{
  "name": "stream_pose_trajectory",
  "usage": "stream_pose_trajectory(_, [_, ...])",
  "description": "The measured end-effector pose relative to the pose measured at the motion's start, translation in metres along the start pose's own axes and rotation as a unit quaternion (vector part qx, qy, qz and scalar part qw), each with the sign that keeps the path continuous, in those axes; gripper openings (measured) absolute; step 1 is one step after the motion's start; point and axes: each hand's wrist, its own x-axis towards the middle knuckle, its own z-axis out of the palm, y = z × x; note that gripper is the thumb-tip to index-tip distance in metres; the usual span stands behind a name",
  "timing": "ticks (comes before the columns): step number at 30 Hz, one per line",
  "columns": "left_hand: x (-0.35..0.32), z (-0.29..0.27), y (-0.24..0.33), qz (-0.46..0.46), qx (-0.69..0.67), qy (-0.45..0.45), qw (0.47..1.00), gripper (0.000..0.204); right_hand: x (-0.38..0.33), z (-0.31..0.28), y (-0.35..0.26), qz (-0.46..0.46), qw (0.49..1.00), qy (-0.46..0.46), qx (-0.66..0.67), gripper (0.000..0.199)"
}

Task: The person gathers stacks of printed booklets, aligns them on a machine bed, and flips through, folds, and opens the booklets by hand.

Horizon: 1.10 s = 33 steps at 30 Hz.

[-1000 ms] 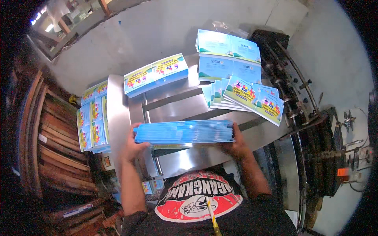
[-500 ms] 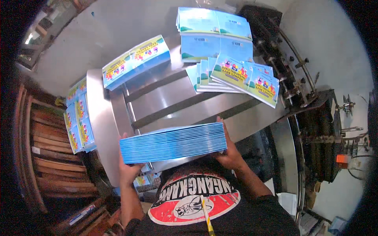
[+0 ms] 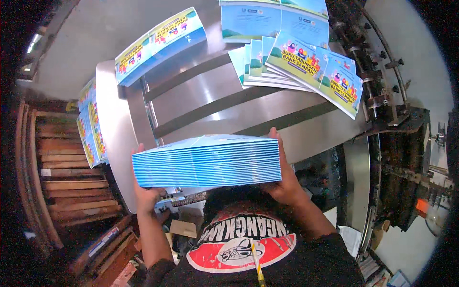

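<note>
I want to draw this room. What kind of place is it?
Probably a print shop or book bindery. Both hands hold a thick stack of blue-edged booklets over a shiny metal machine table, more colourful booklets lie fanned out, and dark machinery with rollers stands beside it.

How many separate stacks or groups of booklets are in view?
5: one stack held between left hand and right hand; one at table's far left; a fanned group; one beyond it; one beside the table. Others may be hidden.
</note>
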Motion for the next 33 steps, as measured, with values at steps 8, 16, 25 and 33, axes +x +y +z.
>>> stream_pose_trajectory(8, [0.000,0.009,0.013,-0.024,0.039,0.040,0.998,0.110,-0.006,0.003,-0.004,0.012,1.000,0.028,0.006,0.097])
stream_pose_trajectory(16, [0.028,-0.049,0.030,-0.013,0.215,-0.004,0.977,0.089,-0.018,0.022,0.000,-0.127,0.991,-0.018,-0.050,0.071])
stream_pose_trajectory(25, [-0.010,-0.023,0.084,0.218,0.621,-0.191,0.728,0.078,-0.013,0.053,-0.044,-0.061,0.961,-0.268,0.022,0.096])
stream_pose_trajectory(33, [-0.017,-0.035,0.078,0.217,0.587,-0.186,0.757,0.073,0.099,0.070,-0.092,0.124,0.892,-0.434,0.025,0.100])
